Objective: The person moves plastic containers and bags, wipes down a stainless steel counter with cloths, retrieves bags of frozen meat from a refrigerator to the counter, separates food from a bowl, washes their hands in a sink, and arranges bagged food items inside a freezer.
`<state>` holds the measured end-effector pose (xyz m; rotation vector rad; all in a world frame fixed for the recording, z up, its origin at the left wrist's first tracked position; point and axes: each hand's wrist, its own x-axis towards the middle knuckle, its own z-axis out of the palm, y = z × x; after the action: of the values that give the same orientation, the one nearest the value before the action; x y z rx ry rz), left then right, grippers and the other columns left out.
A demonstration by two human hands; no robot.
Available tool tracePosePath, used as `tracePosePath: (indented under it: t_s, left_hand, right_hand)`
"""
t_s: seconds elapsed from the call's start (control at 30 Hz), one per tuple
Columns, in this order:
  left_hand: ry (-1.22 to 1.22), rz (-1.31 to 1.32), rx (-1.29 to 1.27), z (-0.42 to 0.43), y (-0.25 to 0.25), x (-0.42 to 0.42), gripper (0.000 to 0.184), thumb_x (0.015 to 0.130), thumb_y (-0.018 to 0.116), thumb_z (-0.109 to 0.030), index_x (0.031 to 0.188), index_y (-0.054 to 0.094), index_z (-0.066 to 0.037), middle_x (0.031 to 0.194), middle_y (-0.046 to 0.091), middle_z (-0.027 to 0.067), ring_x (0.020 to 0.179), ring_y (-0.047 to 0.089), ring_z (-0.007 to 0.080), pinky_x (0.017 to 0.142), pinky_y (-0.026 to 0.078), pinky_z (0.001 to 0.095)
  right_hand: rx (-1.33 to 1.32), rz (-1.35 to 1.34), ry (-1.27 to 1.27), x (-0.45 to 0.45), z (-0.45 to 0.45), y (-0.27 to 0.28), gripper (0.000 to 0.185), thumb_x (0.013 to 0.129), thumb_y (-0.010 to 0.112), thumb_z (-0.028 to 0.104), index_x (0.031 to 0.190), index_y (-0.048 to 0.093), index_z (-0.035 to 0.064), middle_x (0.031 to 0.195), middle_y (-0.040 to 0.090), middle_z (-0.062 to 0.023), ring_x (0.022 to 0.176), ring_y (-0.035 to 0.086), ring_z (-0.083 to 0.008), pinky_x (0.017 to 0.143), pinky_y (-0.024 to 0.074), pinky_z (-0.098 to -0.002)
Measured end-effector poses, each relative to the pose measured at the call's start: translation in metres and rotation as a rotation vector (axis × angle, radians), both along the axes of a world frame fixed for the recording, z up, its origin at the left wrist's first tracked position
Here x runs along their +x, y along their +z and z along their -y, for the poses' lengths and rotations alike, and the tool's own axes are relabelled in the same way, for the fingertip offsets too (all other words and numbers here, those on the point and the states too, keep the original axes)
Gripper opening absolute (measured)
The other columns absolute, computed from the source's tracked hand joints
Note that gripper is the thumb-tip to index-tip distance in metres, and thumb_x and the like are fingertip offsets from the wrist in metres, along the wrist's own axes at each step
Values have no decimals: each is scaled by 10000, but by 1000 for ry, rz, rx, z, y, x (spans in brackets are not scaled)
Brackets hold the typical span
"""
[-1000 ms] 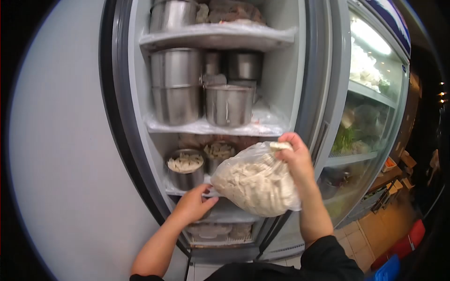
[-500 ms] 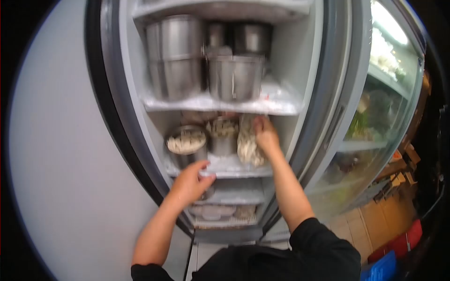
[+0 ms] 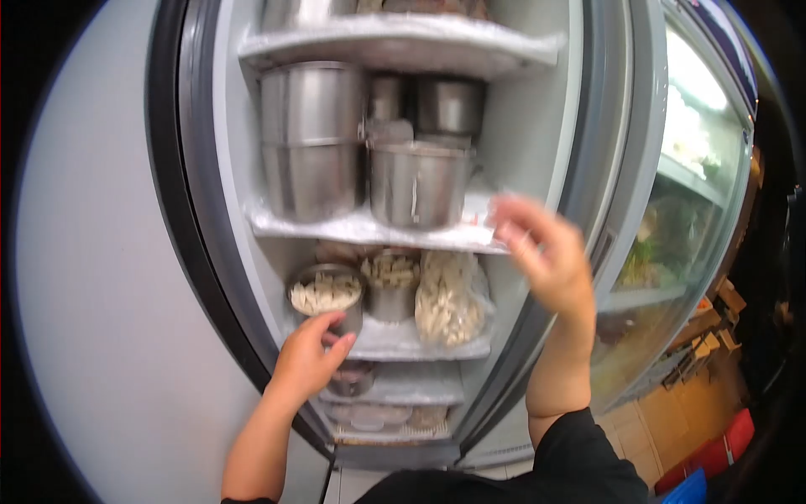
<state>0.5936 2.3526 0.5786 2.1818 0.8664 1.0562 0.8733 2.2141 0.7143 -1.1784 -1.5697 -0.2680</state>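
While right hand [image 3: 550, 259] and left hand [image 3: 309, 353] curve empty, clear bag [image 3: 456, 296], bulging, wrinkled, pale pieces [image 3: 438, 312] inside

A commercial kitchen's food-storage area is suggested by an upright refrigerator [image 3: 531, 126], in which several stainless-steel pots [image 3: 312, 178] are stacked; to the refrigerator's right, leafy greens [image 3: 640, 267] are kept in a lit glass-door display cooler [image 3: 693, 181].

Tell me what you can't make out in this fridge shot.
All in the head view:
Top pot: cut off by the upper edge.
Middle-shelf front pot: inside hidden by its wall.
Left filled pot: lower front covered by the left hand.
Right hand: smeared by motion.
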Motion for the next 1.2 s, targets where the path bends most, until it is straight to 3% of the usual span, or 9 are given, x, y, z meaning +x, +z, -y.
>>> tracePosePath:
  t_s: [0.13,0.2,0.23,0.3,0.43,0.5,0.63,0.93,1.2]
  left_hand:
    - [54,40,43,4,4,-1,422,853,686,-247,1196,601,-17,1121,646,160,895,667,261,784,523,360]
    - [60,19,54,8,-3,0,430,857,683,-277,1197,601,-25,1130,642,159,918,663,268,801,521,369]
    - [63,2,70,9,-7,1,438,856,685,-295,1195,602,-30,1125,642,158,926,661,273,805,521,373]
    - [47,-28,95,7,-21,1,459,853,687,-335,1195,604,-41,1108,641,159,943,656,283,808,522,379]
    - [47,-60,-22,7,-35,-5,445,856,680,-331,1191,611,-45,1092,647,147,907,667,272,799,524,381]
    - [96,-74,-94,4,-45,-10,434,855,674,-344,1180,621,-60,1081,654,133,887,671,260,798,525,381]
    - [81,-98,-113,2,-59,-14,399,879,657,-257,1203,603,-31,1098,656,196,904,673,318,813,518,396]
    - [73,-242,-180,-6,-114,1,382,874,658,-271,1180,611,-48,1053,670,180,930,660,321,799,518,408]
    - [136,-227,-124,-1,-89,-11,376,878,637,-259,1191,614,-53,1046,676,188,920,672,321,791,523,410]
  right_hand:
    - [498,112,-122,2,-46,170,277,871,622,229,1088,657,61,885,685,-65,811,636,-164,734,489,-313]
    - [501,249,-408,2,-80,245,361,852,635,281,1177,635,124,1003,682,-83,925,640,-203,810,501,-336]
    - [631,324,-459,4,-106,276,278,816,623,276,893,687,17,910,688,-211,841,670,-365,741,514,-452]
    - [389,580,-739,8,-139,325,436,795,633,199,1223,603,117,1025,697,-119,1017,642,-297,855,510,-403]
    - [124,810,-820,1,-190,377,556,728,688,225,1267,580,136,1088,681,-137,1050,633,-317,886,509,-406]
    - [-183,1010,-833,9,-221,391,800,706,754,324,1419,446,136,1286,568,-210,1157,571,-340,967,465,-425]
    - [-310,1024,-797,23,-248,384,991,659,803,424,1483,336,131,1339,520,-221,1188,541,-381,976,454,-425]
    - [-180,955,-775,33,-241,378,885,622,803,376,1396,466,109,1278,591,-175,1168,564,-348,977,456,-406]
    - [-101,753,-630,60,-211,395,787,565,819,280,1270,552,55,1253,580,-201,1135,577,-337,951,473,-384]
